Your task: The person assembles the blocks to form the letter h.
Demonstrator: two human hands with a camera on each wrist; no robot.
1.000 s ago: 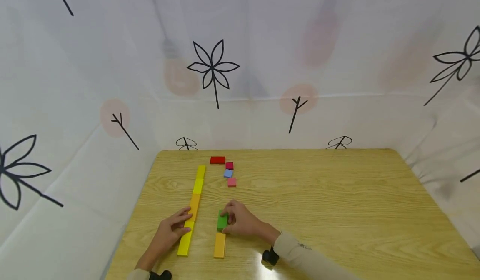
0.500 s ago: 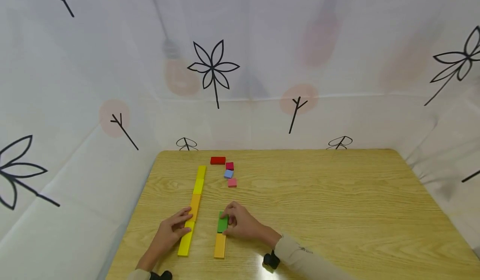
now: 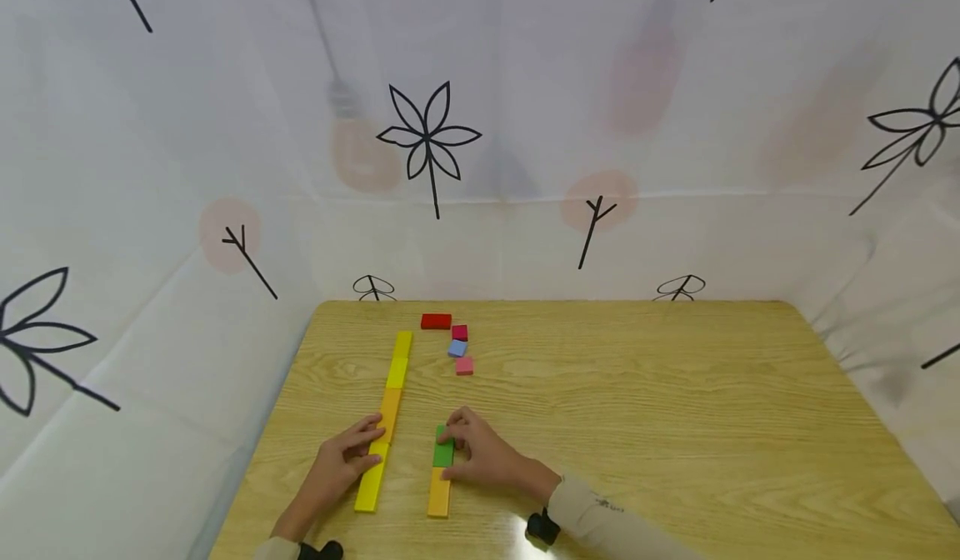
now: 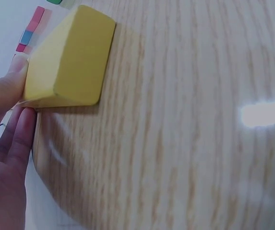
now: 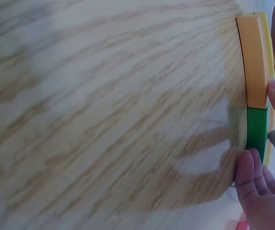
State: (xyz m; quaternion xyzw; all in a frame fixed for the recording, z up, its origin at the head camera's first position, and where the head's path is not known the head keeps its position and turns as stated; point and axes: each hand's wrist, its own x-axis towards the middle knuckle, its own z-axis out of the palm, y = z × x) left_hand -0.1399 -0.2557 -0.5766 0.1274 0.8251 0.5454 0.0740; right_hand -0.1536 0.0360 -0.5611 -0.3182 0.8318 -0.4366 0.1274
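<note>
4 blocks form a row (image 3: 397, 373) in the head view; my left hand (image 3: 337, 464), fingers loosely bent, rests on its orange block (image 3: 390, 408) and nearest yellow block (image 3: 369, 489); my right hand (image 3: 487, 457) grips a green block (image 3: 442, 457). Left wrist: thumb (image 4: 15, 74) touches yellow block. Right wrist: green block abuts amber block (image 5: 253, 62).

This is a screened-off work spot, its wider room hidden. White fabric (image 3: 495, 243) (printed with black line-drawn flowers (image 3: 427, 137)) surrounds a wood-grain table (image 3: 637, 393) on three sides.
</note>
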